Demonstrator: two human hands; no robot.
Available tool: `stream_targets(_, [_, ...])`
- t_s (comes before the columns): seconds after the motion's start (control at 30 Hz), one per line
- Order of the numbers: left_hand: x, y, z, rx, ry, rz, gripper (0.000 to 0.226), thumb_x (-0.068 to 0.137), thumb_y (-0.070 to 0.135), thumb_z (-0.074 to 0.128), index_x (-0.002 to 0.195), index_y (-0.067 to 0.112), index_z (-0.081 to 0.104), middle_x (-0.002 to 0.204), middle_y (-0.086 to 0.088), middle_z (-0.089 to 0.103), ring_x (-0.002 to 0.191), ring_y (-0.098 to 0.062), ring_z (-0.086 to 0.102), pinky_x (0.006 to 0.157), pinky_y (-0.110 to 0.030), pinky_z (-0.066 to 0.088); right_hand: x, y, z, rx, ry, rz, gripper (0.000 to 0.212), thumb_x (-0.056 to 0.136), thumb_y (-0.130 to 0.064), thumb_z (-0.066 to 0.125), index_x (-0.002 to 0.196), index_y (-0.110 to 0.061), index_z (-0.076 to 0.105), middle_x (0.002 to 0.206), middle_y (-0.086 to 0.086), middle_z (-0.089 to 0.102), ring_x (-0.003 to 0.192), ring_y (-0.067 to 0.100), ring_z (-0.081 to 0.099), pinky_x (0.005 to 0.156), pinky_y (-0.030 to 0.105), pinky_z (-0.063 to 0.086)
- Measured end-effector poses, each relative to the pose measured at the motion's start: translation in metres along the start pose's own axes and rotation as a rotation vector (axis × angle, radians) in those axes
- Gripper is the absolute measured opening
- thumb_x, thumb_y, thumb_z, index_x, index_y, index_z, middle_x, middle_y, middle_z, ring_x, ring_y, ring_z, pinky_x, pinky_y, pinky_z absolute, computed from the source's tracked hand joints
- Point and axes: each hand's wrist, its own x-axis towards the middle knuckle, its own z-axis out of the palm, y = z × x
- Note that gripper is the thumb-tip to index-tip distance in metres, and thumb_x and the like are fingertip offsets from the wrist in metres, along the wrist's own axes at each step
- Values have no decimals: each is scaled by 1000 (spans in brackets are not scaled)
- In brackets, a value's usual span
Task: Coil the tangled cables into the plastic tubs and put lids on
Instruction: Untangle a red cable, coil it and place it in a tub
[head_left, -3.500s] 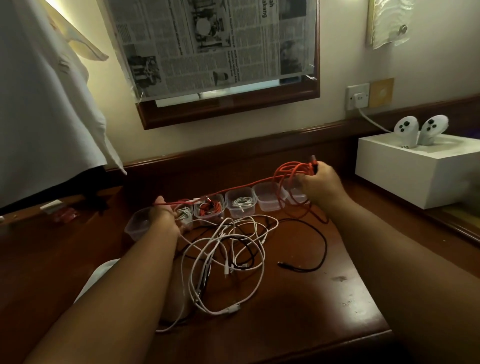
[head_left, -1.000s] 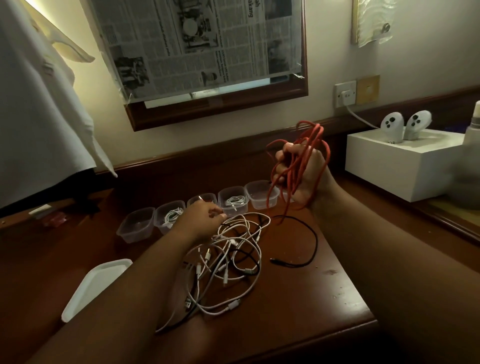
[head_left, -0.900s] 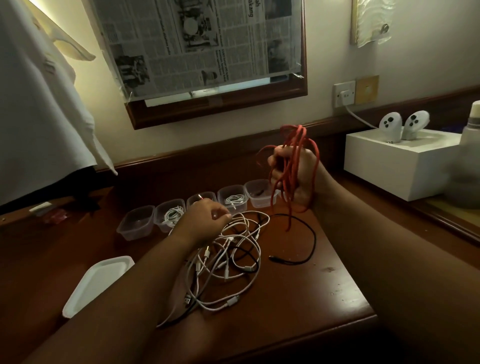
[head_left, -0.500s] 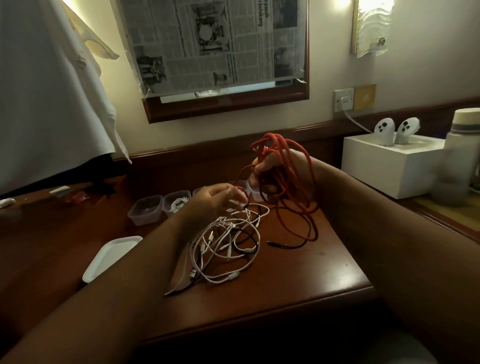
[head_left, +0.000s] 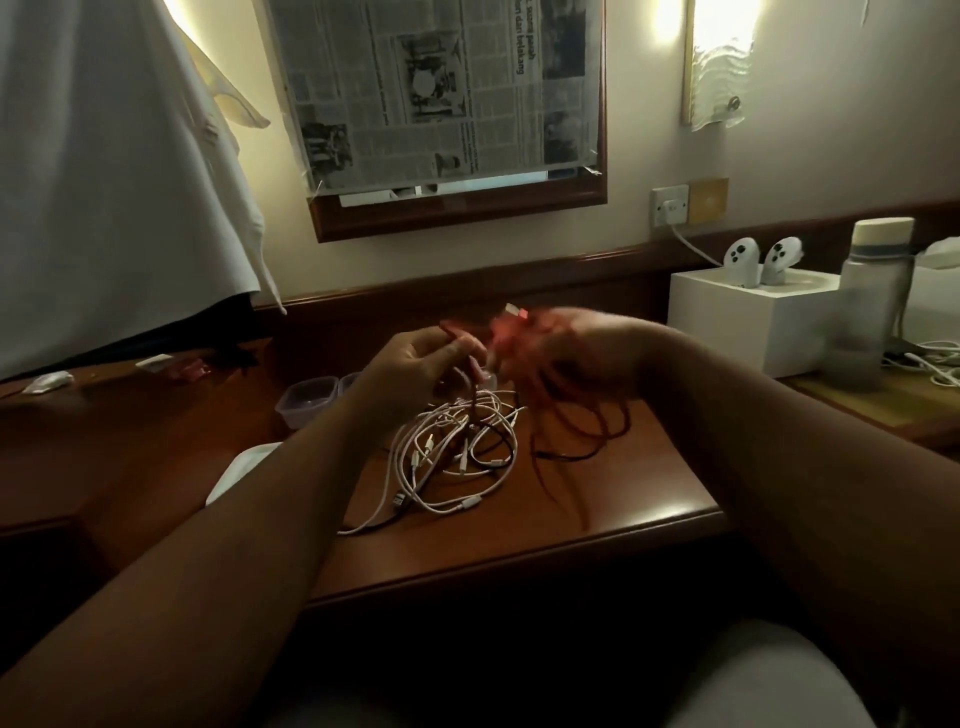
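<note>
My right hand (head_left: 576, 353) grips a bundle of looped red cable (head_left: 524, 358), blurred by motion, with strands hanging down to the desk. My left hand (head_left: 415, 364) pinches an end of the same red cable close beside it. Under both hands lies a tangle of white and black cables (head_left: 452, 452) on the wooden desk (head_left: 597, 499). A row of clear plastic tubs (head_left: 306, 400) stands behind my left hand; most of the row is hidden by my hands. A white lid (head_left: 234, 473) lies left of my left forearm.
A white box (head_left: 748, 322) with two white controllers stands at the back right, a bottle (head_left: 872, 306) beside it and more white cable by the bottle. A mirror covered with newspaper hangs on the wall. White cloth hangs at the left.
My right hand has dropped from a raised position toward my left hand with the red bundle. My left hand has risen off the white tangle and taken the red cable's end.
</note>
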Motion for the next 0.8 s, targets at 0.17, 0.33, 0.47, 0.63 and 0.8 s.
stream_targets(0.17, [-13,14,-22,198,-242,-51,24,83,38,63,86,19,77,85,-18,68,76,-28,61,68,-34,52,-3,17,29,-629,-207,376,56,84,-20,74,135,-22,52,120,-1,63,103,18,64,85,30,56])
stream_targets(0.33, [-14,30,-24,192,-269,-78,25,85,32,62,84,9,72,66,-8,60,53,-13,53,48,-18,44,1,18,32,-673,-237,417,67,88,-23,70,148,-25,39,142,-3,50,124,19,52,89,26,48])
stream_targets(0.47, [-6,31,-17,-94,-35,-127,24,96,28,55,84,10,66,63,-2,52,49,-8,44,44,-17,39,8,14,21,-496,193,226,44,91,-24,67,131,-17,49,117,6,63,104,23,63,84,33,56])
stream_targets(0.63, [5,24,8,-398,239,-299,22,99,25,56,95,6,65,67,0,50,47,-2,45,44,-12,37,11,3,32,-228,570,-16,35,96,-46,57,105,-13,59,96,8,66,82,21,65,76,39,56])
stream_targets(0.8, [17,11,22,-410,303,-330,21,97,24,60,87,6,64,59,0,49,48,-7,44,48,-20,39,11,4,41,87,96,220,33,101,-37,49,110,-8,62,84,12,71,75,26,69,72,38,56])
